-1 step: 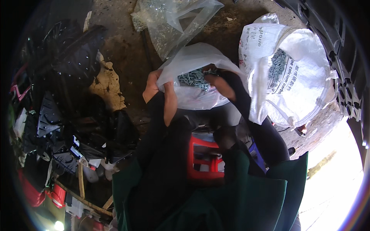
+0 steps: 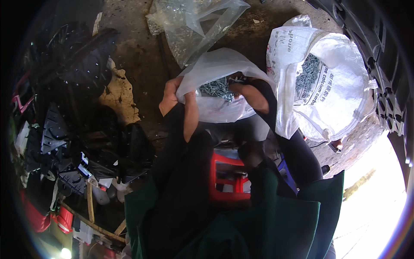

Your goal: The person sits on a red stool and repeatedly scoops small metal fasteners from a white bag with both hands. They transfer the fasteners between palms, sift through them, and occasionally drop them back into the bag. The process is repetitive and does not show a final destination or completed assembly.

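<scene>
My left hand [image 2: 171, 97] grips the left rim of a thin white plastic bag [image 2: 220, 69] and holds it open. Inside the bag lies a heap of small grey metal screws [image 2: 215, 87]. My right hand [image 2: 254, 97] is at the bag's right rim, its fingers closed on the plastic by the screws. Both forearms are in dark sleeves and come up from the lower edge.
A large white woven sack [image 2: 332, 86] holding more screws stands open at the right. A clear plastic bag [image 2: 194, 23] of screws lies on the dirty floor beyond. A red plastic stool [image 2: 228, 181] is below me. Black plastic parts [image 2: 69, 129] pile up at left.
</scene>
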### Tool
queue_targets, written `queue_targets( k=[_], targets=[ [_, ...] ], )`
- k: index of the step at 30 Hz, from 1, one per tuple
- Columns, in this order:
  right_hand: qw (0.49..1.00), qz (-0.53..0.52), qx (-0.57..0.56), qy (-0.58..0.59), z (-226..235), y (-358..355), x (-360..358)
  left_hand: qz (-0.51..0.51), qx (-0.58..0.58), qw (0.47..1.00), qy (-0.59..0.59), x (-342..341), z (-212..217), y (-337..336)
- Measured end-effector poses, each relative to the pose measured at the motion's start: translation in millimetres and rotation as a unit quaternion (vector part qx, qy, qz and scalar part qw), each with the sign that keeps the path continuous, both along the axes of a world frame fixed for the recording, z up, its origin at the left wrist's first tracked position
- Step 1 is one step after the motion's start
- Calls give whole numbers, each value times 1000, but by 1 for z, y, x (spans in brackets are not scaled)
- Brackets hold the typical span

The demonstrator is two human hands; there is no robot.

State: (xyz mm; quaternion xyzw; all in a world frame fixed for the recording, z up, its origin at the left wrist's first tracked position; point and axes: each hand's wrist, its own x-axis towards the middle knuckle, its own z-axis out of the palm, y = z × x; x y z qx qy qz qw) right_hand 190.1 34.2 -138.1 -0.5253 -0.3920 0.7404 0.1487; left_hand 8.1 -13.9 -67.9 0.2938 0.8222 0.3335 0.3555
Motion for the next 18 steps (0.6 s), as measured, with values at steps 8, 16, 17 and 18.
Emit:
queue_targets(
  k=[8,16,17,18],
  targets=[
    [921,-261,-230,177,17,-12,-2,-225,46,969,-95,1,45,-11],
    [913,-221,-279,201,71,-11,-4,142,-82,772,-614,20,1,5],
    [911,-220,-284,201,78,-12,-7,149,-53,742,-652,16,0,6],
    [923,-206,-257,199,83,-12,-12,194,-71,758,-619,18,-1,7]
  ],
)
